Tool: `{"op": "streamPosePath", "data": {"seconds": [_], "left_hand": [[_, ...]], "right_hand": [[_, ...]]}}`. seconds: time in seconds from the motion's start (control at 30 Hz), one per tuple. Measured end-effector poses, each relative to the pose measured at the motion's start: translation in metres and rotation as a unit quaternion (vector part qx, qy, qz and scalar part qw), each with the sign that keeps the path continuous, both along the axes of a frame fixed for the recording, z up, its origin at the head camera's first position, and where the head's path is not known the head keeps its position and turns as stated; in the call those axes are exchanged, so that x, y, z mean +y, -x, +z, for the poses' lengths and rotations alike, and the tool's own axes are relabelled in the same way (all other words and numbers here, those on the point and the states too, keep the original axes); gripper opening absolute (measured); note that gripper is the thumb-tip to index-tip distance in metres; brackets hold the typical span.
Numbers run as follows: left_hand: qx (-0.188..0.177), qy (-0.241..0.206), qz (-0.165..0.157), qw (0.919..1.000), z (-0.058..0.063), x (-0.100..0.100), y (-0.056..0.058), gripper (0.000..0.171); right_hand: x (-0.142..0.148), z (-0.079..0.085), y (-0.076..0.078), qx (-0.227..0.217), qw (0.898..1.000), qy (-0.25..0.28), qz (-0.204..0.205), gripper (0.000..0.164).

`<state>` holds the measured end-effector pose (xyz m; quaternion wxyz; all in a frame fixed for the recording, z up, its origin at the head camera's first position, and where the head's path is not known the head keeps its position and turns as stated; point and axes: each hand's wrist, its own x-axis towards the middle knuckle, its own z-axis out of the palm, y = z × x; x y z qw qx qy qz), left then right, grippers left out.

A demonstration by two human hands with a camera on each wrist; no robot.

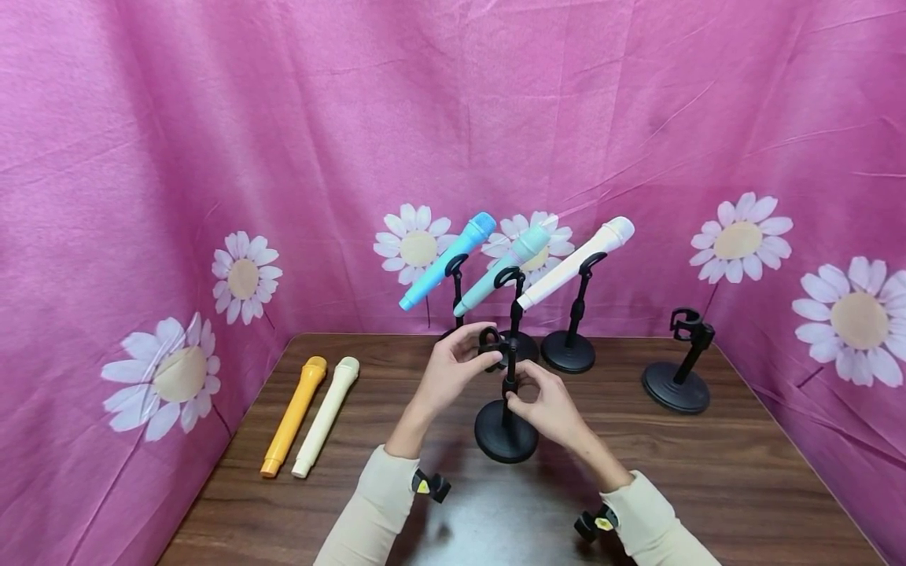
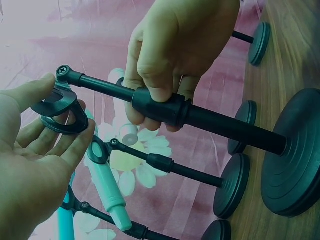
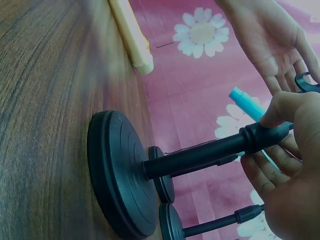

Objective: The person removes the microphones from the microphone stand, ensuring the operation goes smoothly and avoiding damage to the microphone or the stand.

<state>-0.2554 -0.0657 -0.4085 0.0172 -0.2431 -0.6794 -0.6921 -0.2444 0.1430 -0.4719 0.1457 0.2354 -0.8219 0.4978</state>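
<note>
A black microphone stand (image 1: pixel 506 431) with a round base stands upright on the table between my hands. My left hand (image 1: pixel 455 368) pinches the clip (image 2: pixel 62 107) at its top between thumb and fingers, and nothing sits in that clip. Lower down, my right hand (image 1: pixel 550 403) grips the collar (image 2: pixel 157 106) on the stand's pole. Behind them, three more stands bear microphones tilted up to the right: a blue one (image 1: pixel 447 261), a mint green one (image 1: pixel 501 271) and a white one (image 1: pixel 576 262).
On the left of the wooden table (image 1: pixel 764 479) lie an orange microphone (image 1: pixel 294 417) and a cream microphone (image 1: pixel 326 417), side by side. Another black stand (image 1: pixel 677 387) with a bare clip is at the right. A pink flowered cloth (image 1: pixel 340 157) hangs behind and at both sides.
</note>
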Motion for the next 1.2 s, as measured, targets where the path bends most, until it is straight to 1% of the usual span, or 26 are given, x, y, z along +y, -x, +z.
{"op": "streamPosePath", "data": {"seconds": [0.13,0.3,0.37,0.43,0.5,0.63,0.77,0.9,0.97,1.03,1.2], "left_hand": [[0.002,0.0,0.0,1.0,0.0001,0.0,0.0006,0.043],[0.001,-0.003,-0.001,1.0,0.0001,-0.0004,0.0008,0.043],[0.002,-0.002,-0.001,1.0,-0.0002,-0.0005,0.001,0.044],[0.004,-0.001,-0.001,1.0,-0.0006,-0.0006,0.0014,0.045],[0.005,0.002,0.0,1.0,-0.0003,-0.0006,0.0013,0.044],[-0.001,0.004,-0.001,1.0,0.0004,-0.0001,0.0006,0.043],[-0.005,0.002,-0.001,1.0,0.0,0.0002,0.001,0.043],[-0.005,0.001,0.0,1.0,-0.0006,0.0002,0.001,0.044],[-0.003,0.0,-0.001,1.0,-0.0009,0.0002,0.0007,0.045],[0.0,0.0,-0.001,1.0,-0.0009,0.0002,0.0005,0.044],[0.002,-0.004,0.0,1.0,-0.0009,0.0002,0.0004,0.044]], "right_hand": [[0.0004,0.0015,0.0009,-0.013,0.999,0.017,0.025,0.039],[0.003,0.0043,0.0005,-0.023,0.999,0.01,0.046,0.04],[0.0041,0.005,-0.0002,-0.027,0.999,0.004,0.047,0.042],[0.0045,0.0057,-0.0013,-0.03,0.999,-0.003,0.04,0.047],[0.0042,0.0054,-0.0023,-0.031,0.999,-0.009,0.024,0.051],[0.0014,0.0027,-0.0033,-0.027,0.999,-0.007,-0.018,0.055],[-0.0008,-0.0004,-0.0015,-0.014,0.999,0.005,-0.046,0.049],[-0.0011,-0.0023,-0.0001,-0.006,0.999,0.009,-0.05,0.038],[-0.0006,-0.0033,0.0,-0.006,0.999,0.009,-0.044,0.032],[0.0,-0.0039,-0.0002,-0.012,0.999,0.012,-0.029,0.029],[0.001,-0.0041,0.0003,-0.029,0.998,0.04,0.032,0.033]]}}
